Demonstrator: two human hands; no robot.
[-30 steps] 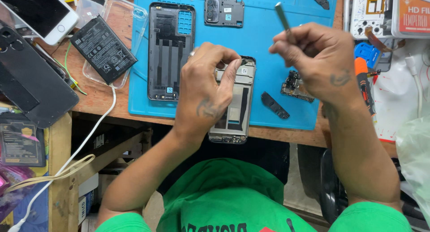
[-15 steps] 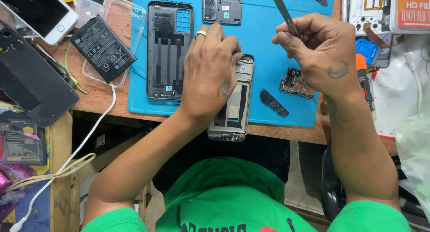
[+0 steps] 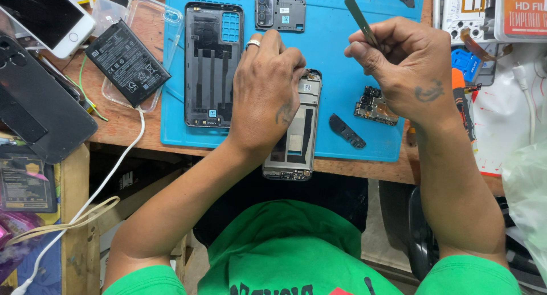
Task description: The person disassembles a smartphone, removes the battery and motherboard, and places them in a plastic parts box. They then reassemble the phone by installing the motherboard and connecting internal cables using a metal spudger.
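Fingers of the left hand [image 3: 265, 95] curl down over the open phone frame [image 3: 296, 138] lying on the smooth blue mat [image 3: 342, 61]; the right hand [image 3: 407, 67] pinches slim metal tweezers [image 3: 360, 19] upright, above a small circuit board [image 3: 376, 107]

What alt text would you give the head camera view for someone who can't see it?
A person's left hand presses on an opened phone frame on a blue work mat, while the right hand holds tweezers raised. A battery and back cover lie left.
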